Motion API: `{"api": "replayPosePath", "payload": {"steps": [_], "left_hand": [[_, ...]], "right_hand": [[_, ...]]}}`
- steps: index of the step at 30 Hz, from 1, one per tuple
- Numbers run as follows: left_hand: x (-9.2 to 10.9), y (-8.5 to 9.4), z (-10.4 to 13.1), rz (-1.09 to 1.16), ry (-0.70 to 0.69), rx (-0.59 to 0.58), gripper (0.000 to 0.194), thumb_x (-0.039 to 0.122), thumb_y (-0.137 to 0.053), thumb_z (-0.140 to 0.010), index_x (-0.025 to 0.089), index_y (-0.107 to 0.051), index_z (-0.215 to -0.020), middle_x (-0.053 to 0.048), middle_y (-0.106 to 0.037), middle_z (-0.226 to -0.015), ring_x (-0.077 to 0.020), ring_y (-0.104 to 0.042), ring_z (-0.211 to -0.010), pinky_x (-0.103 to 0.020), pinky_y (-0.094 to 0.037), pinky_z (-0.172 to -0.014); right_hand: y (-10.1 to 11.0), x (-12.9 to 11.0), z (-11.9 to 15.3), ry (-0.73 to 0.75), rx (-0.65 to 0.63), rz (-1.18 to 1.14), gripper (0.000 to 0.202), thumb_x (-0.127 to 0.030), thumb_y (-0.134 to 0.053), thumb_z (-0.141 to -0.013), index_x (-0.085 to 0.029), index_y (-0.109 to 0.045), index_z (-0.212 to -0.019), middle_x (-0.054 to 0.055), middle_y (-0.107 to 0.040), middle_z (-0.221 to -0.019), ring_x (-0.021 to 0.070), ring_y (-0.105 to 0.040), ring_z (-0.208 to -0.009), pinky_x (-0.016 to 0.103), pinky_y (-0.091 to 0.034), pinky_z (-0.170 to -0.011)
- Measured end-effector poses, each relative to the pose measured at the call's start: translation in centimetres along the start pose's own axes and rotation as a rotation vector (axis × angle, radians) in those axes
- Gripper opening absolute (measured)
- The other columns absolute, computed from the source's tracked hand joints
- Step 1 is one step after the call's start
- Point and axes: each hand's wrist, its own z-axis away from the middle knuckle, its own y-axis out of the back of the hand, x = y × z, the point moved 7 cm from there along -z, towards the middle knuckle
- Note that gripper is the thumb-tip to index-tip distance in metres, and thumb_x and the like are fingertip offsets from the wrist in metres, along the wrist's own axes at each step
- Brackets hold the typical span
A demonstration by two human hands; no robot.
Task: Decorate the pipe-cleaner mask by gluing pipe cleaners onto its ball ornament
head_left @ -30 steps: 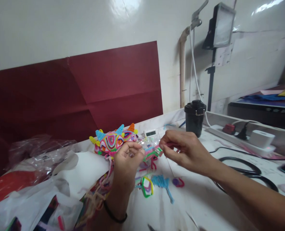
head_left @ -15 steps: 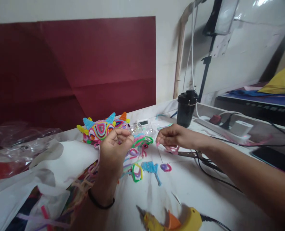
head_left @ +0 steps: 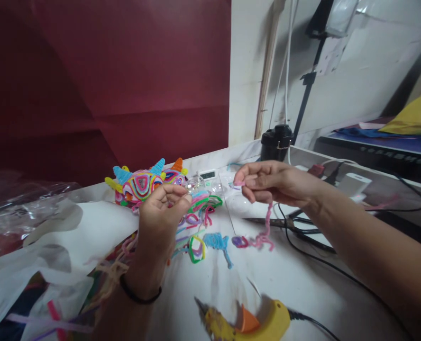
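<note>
My right hand [head_left: 267, 182] pinches a pink fuzzy strand [head_left: 268, 222] above the table; its lower end hangs in loose curls beside a small purple and pink coil [head_left: 239, 241]. My left hand [head_left: 162, 213] is raised at center left, thumb and fingertips pressed together; what they hold, if anything, is too small to name. Behind it sits a colorful head-shaped piece with blue horns [head_left: 141, 184]. On the table between the hands lie a blue wound piece [head_left: 216, 240], a green and yellow loop [head_left: 196, 249] and several colored strands.
A yellow glue gun [head_left: 272, 322] lies at the front. Scissors [head_left: 285, 223] and a black cable are under my right forearm. At the back stand a black cup [head_left: 276, 143] and a small digital display [head_left: 207, 175]. White sheets [head_left: 86, 232] and clear plastic fill the left side.
My right hand has risen and moved slightly right, lifting the pink strand, which now hangs down. My left hand keeps its pinch. The view has shifted a little.
</note>
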Motion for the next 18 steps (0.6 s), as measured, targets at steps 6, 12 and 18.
{"api": "replayPosePath", "payload": {"steps": [6, 12, 18], "left_hand": [[-0.4, -0.2, 0.1, 0.002, 0.025, -0.010, 0.014, 0.017, -0.071, -0.055, 0.017, -0.064, -0.067, 0.005, -0.053, -0.053, -0.0069, -0.044, -0.051, -0.017, -0.033, -0.047], [-0.6, -0.3, 0.0, 0.004, 0.022, -0.004, 0.014, 0.016, -0.072, -0.055, 0.017, -0.064, -0.067, 0.005, -0.054, -0.054, -0.0066, -0.045, -0.051, -0.017, -0.034, -0.048], [-1.3, -0.5, 0.0, -0.017, 0.036, -0.016, 0.013, 0.016, -0.072, -0.057, 0.017, -0.064, -0.067, 0.005, -0.053, -0.054, -0.0073, -0.044, -0.051, -0.017, -0.034, -0.047]], "right_hand": [[-0.4, 3.8, -0.1, 0.046, -0.051, 0.793, 0.022, -0.025, -0.054, -0.087, -0.013, -0.065, -0.103, 0.012, -0.070, -0.094, 0.0207, -0.063, -0.081, 0.034, -0.048, -0.072], [-0.3, 1.9, 3.2, 0.341, 0.282, 1.640, 0.039, -0.019, -0.059, -0.087, -0.013, -0.055, -0.126, 0.021, -0.055, -0.131, 0.0370, -0.050, -0.119, 0.054, -0.043, -0.090], [-2.1, 1.1, 5.9, 0.396, 0.208, 1.615, 0.040, -0.022, -0.061, -0.087, -0.012, -0.056, -0.125, 0.021, -0.056, -0.132, 0.0364, -0.046, -0.126, 0.055, -0.040, -0.097]]}}
